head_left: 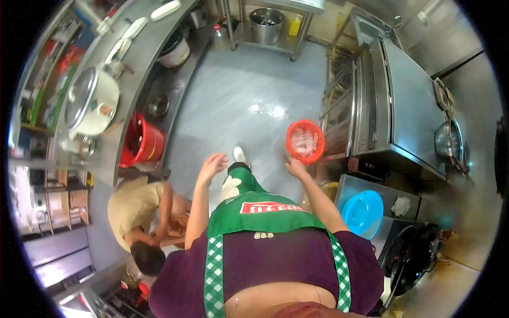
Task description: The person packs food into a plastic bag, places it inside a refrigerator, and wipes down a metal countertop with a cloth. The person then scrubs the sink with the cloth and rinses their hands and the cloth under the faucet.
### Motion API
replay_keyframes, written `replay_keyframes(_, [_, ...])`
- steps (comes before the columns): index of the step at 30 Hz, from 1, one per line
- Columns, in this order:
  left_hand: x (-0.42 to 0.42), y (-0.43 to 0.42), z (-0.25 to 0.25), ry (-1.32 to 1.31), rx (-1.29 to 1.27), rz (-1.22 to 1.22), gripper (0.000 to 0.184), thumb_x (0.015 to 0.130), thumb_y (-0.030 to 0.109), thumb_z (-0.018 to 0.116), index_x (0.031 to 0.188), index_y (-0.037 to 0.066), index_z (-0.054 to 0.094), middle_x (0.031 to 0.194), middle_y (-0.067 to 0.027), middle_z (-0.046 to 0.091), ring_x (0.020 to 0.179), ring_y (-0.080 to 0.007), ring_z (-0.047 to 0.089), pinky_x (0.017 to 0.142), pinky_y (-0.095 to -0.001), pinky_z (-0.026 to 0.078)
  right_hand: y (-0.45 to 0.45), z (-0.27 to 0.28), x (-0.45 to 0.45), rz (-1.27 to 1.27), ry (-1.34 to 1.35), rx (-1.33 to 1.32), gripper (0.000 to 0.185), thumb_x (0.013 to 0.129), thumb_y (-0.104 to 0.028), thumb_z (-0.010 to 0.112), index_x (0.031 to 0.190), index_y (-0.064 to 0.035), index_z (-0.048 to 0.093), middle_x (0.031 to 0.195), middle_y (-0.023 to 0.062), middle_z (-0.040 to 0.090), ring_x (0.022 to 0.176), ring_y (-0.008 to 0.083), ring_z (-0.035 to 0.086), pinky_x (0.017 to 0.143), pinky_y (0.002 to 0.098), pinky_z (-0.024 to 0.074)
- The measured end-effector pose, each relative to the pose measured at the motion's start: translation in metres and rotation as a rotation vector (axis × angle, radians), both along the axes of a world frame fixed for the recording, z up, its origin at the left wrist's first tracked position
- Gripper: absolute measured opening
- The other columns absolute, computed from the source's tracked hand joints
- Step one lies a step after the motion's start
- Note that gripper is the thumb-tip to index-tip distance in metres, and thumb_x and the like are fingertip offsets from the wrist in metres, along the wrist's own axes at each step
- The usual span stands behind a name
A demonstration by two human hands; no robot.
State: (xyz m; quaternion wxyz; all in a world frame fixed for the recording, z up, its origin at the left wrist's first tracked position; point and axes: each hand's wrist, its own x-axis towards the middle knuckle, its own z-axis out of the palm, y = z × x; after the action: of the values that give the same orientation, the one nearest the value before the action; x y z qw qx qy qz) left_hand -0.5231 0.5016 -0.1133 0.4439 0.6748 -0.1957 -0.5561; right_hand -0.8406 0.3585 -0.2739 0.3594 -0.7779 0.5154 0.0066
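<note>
My right hand [296, 167] is closed at the near rim of a red bucket [290, 146], to the right of my legs; its fingers are partly hidden. Whitish, translucent contents [304, 142] lie inside the bucket, too blurred to name. My left hand [214, 164] is held out in front of my left side, fingers apart, with nothing in it. Below it a white shoe [239, 154] shows on the floor. I wear a green apron [265, 216] over a dark top.
On the left, a steel counter [139, 45] carries a large cooker [95, 103], with another red bucket [151, 139] below. A person [138, 212] bends low beside my left arm. Steel cabinets [416, 95], a blue basin [363, 213] and a black wok [411, 257] line the right.
</note>
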Motion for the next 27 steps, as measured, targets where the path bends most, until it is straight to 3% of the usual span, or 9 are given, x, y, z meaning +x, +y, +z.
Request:
replay_keyframes(3, [0.057,-0.048,-0.030,-0.001,0.087,0.108,0.028,0.083,0.028,0.049,0.099,0.006,0.056,0.086,-0.0027,0.059,0.072,-0.0094,0.053,0.065,-0.0229,0.043,-0.067,-0.010,0.035,0.033,-0.061,0.079,0.028,0.074,-0.020,0.049,0.087,0.0025,0.058,0.082,0.0221,0.059,0.076,0.0321,0.059,0.070,0.0401,0.0459])
replay_keyframes(5, [0.098,-0.093,-0.033,-0.040,0.124,0.119,0.027,0.083,0.027,0.049,0.098,0.006,0.056,0.086,-0.0026,0.059,0.071,-0.0092,0.053,0.064,-0.0227,0.043,-0.099,-0.027,0.046,-0.147,-0.138,0.220,0.027,0.075,-0.021,0.049,0.086,0.0024,0.058,0.077,0.0183,0.060,0.069,0.0269,0.059,0.064,0.0375,0.0472])
replay_keyframes(9, [0.171,-0.229,0.003,-0.162,0.044,0.073,0.028,0.083,0.026,0.049,0.097,0.004,0.056,0.086,-0.0034,0.059,0.071,-0.0098,0.053,0.063,-0.0223,0.043,-0.164,-0.053,0.042,-0.409,-0.096,0.306,0.027,0.077,-0.023,0.051,0.083,0.0024,0.058,0.069,0.0102,0.058,0.057,0.0172,0.056,0.051,0.0303,0.0468])
replay_keyframes(11, [0.194,-0.314,0.024,-0.202,-0.041,0.039,0.029,0.083,0.027,0.049,0.098,0.003,0.056,0.087,-0.0040,0.059,0.072,-0.0103,0.053,0.064,-0.0222,0.043,-0.196,-0.052,0.032,-0.368,-0.005,0.205,0.025,0.078,-0.021,0.050,0.081,0.0018,0.058,0.067,0.0095,0.058,0.056,0.0169,0.055,0.051,0.0295,0.0463])
replay_keyframes(15, [0.187,-0.471,0.059,-0.255,-0.162,-0.137,0.031,0.083,0.028,0.049,0.101,0.003,0.056,0.087,-0.0049,0.058,0.073,-0.0112,0.053,0.067,-0.0230,0.043,-0.236,-0.038,0.023,-0.717,-0.294,0.166,0.019,0.077,-0.017,0.048,0.077,-0.0003,0.057,0.062,0.0102,0.056,0.055,0.0194,0.055,0.053,0.0326,0.0462])
replay_keyframes(18, [0.142,-0.572,0.069,-0.214,-0.233,-0.310,0.033,0.084,0.029,0.049,0.103,0.003,0.055,0.088,-0.0055,0.059,0.075,-0.0118,0.054,0.069,-0.0240,0.043,-0.255,-0.026,0.020,-0.781,-0.274,0.075,0.017,0.077,-0.016,0.048,0.075,-0.0020,0.057,0.062,0.0093,0.055,0.057,0.0209,0.055,0.057,0.0365,0.0459])
replay_keyframes(23, [0.053,-0.685,0.056,-0.076,-0.268,-0.636,0.032,0.085,0.029,0.049,0.103,0.003,0.055,0.090,-0.0064,0.059,0.077,-0.0124,0.055,0.070,-0.0243,0.044,-0.263,-0.106,-0.023,-0.007,0.447,0.094,0.018,0.074,-0.017,0.050,0.082,-0.0038,0.059,0.085,0.0132,0.059,0.082,0.0264,0.056,0.069,0.0398,0.0442])
replay_keyframes(26, [0.016,-0.745,0.055,-0.092,-0.177,-0.742,0.031,0.086,0.028,0.046,0.103,0.005,0.055,0.091,-0.0065,0.059,0.077,-0.0125,0.056,0.069,-0.0238,0.044,-0.275,-0.128,-0.022,-0.924,-0.011,0.187,0.018,0.072,-0.018,0.052,0.082,-0.0047,0.059,0.087,0.0140,0.059,0.083,0.0265,0.056,0.068,0.0402,0.0442])
replay_keyframes(27, [0.007,-0.765,0.060,-0.085,-0.181,-0.752,0.031,0.086,0.028,0.046,0.103,0.004,0.055,0.090,-0.0060,0.059,0.076,-0.0120,0.055,0.068,-0.0236,0.044,-0.294,-0.123,-0.023,-0.768,0.019,-0.110,0.017,0.072,-0.017,0.052,0.082,-0.0045,0.059,0.084,0.0127,0.060,0.078,0.0249,0.056,0.066,0.0399,0.0445])
